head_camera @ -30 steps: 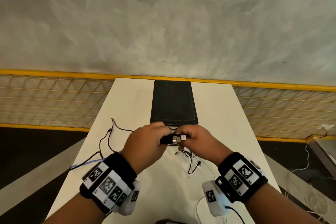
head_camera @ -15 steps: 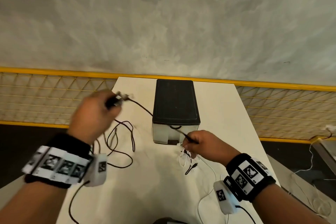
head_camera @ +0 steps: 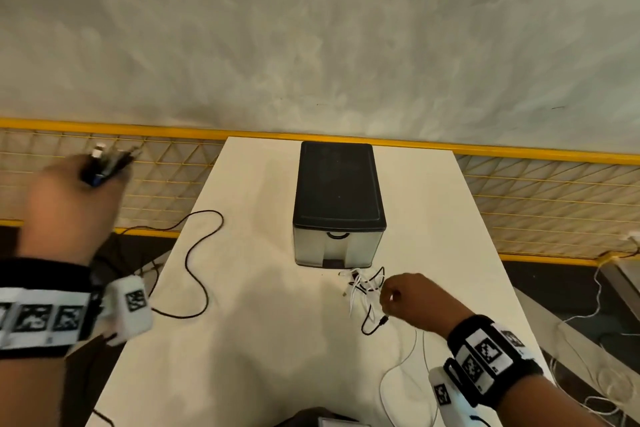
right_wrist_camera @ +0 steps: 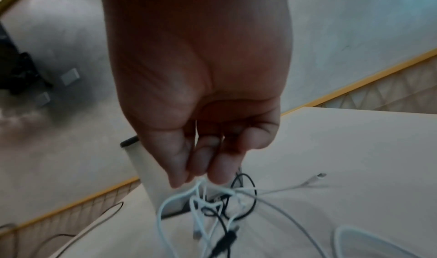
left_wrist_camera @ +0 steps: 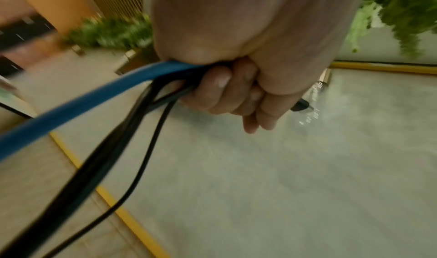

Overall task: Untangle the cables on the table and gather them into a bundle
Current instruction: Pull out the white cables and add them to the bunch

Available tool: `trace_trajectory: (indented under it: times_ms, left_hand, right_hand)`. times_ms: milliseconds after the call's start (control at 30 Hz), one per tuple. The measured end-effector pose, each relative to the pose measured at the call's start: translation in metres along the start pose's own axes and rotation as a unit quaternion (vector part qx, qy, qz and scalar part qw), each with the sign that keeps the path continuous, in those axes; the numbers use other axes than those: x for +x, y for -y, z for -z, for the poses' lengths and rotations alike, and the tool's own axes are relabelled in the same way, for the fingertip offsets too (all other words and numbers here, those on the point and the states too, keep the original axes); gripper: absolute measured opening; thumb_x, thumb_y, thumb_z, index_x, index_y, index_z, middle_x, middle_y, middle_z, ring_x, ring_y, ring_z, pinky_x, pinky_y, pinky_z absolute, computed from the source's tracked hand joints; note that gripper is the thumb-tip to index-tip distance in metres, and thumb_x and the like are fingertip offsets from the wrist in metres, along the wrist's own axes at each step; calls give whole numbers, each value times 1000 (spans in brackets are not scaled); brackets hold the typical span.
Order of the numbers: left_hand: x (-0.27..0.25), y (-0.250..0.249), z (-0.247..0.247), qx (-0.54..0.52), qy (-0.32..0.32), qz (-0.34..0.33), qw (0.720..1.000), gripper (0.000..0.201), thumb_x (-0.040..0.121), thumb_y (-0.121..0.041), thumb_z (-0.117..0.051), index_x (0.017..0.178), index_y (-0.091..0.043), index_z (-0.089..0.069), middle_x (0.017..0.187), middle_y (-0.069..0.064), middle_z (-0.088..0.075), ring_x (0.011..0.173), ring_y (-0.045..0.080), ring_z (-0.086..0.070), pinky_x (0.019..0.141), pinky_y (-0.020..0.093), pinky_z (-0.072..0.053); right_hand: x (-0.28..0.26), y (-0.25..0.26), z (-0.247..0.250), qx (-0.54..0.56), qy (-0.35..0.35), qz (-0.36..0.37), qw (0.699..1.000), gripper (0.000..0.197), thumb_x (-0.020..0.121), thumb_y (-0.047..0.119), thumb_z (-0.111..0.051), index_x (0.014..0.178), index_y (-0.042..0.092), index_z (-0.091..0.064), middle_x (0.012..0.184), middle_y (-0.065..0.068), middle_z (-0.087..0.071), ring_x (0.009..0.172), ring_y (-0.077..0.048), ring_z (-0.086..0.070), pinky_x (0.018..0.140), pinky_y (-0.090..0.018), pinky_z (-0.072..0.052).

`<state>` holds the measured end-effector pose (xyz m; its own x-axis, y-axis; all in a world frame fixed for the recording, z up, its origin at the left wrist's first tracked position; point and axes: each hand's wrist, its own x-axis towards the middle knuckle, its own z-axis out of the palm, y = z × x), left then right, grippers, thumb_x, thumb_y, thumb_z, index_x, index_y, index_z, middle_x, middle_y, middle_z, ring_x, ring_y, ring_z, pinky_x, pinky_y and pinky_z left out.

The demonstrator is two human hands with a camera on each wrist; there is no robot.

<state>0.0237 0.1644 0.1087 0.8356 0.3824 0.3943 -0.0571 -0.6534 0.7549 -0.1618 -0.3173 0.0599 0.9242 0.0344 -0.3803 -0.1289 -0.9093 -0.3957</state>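
Two bare hands are seen, the left hand (head_camera: 65, 208) and the right hand (head_camera: 417, 302). One white rectangular table (head_camera: 263, 340) is counted, with one black-lidded translucent plastic drawer box (head_camera: 338, 204). One blue cable (left_wrist_camera: 71, 110) is counted; how many black and white cables there are cannot be told.

1. The table (head_camera: 263, 340) is white.
2. The box (head_camera: 337, 184) has a black lid over a pale grey, see-through front.
3. One cable (left_wrist_camera: 78, 105) is blue; the others beside it (left_wrist_camera: 99, 165) are black (blurred).
4. The tangle (right_wrist_camera: 212, 206) mixes white and black cords.
5. The wristbands (head_camera: 485, 357) are black with white squares of black checker marks.
6. The fence (head_camera: 536, 191) is yellow.
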Motion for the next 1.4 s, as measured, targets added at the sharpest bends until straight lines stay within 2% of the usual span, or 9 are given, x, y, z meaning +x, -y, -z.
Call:
trace_trajectory:
  times_ms: [100, 233, 467, 600, 767, 833, 933, 1200, 1400]
  left_hand:
    - [-95, -161, 7, 35, 186, -49, 981, 10, 93, -30, -66, 91, -20, -66, 81, 14, -66, 77, 32, -60, 68, 39, -45]
    - [-136, -162, -34, -8, 318, -67, 946, 22, 90, -27, -70, 83, -6, -70, 72, 15, -69, 64, 32, -58, 61, 40, -44]
    - [-174, -172, -51, -76, 505, 1, 860, 9, 88, -23, -71, 80, -19, -73, 53, -6, -61, 46, 9, -50, 55, 28, -43]
    - [-175, -183, -61, -120, 499, -16, 858, 11, 89, -27, -71, 85, -18, -73, 74, 7, -71, 49, 7, -55, 59, 32, -50]
    - [-175, -217, -74, -139, 506, -85, 847, 20, 88, -27, -72, 83, -11, -63, 65, -6, -53, 54, -1, -48, 54, 13, -37]
    - [-176, -229, -78, -163, 519, -97, 833, 20, 88, -27, -72, 88, -8, -67, 74, 9, -60, 61, 1, -51, 55, 10, -39]
    - [-169, -236, -79, -178, 505, -108, 838, 23, 87, -34, -73, 90, -11, -70, 88, 22, -68, 72, 14, -57, 68, 26, -44]
    - [-161, -233, -78, -177, 497, -96, 844, 13, 89, -25, -72, 80, -29, -63, 63, -15, -63, 58, -6, -57, 59, 8, -43]
    - [-167, -235, -77, -259, 443, -38, 857, 26, 96, -16, -61, 71, -13, -60, 60, -4, -61, 55, 1, -55, 62, 13, -44]
  right_hand:
    - [-5, 1, -22, -81, 19, -19, 996, 32, 80, 28, -59, 111, 38, -62, 106, 14, -64, 108, -16, -61, 83, -28, -44]
    - [-7, 0, -40, -164, 36, -55, 984, 38, 84, 30, -54, 121, 36, -56, 122, 1, -64, 113, -26, -62, 84, -34, -47]
    - [-14, 9, -15, -60, 44, -5, 997, 25, 87, 43, -61, 101, 25, -70, 99, 4, -62, 95, -14, -58, 81, -30, -44]
    - [-20, 36, 45, 47, -46, 62, 996, 16, 89, 32, -65, 90, 18, -72, 88, 4, -69, 80, -10, -63, 77, -30, -51]
    - [-28, 69, 98, 136, -104, 93, 981, 9, 89, 27, -67, 81, 23, -69, 72, 7, -68, 60, -1, -64, 58, -13, -48]
    - [-29, 75, 106, 155, -120, 96, 976, 15, 90, 24, -64, 76, 22, -67, 66, 7, -67, 58, -1, -64, 55, -12, -45]
    - [-31, 79, 109, 218, -147, 99, 960, 24, 91, 21, -63, 67, 22, -65, 63, 5, -65, 54, -2, -62, 52, -11, -43]
    - [-26, 86, 81, 387, -200, 102, 894, 21, 93, 26, -63, 80, 11, -70, 73, -6, -72, 64, -11, -68, 63, -28, -52]
    - [-21, 97, 59, 473, -54, 175, 862, 23, 80, 25, -75, 97, 16, -63, 86, -4, -75, 92, -29, -72, 85, -36, -57]
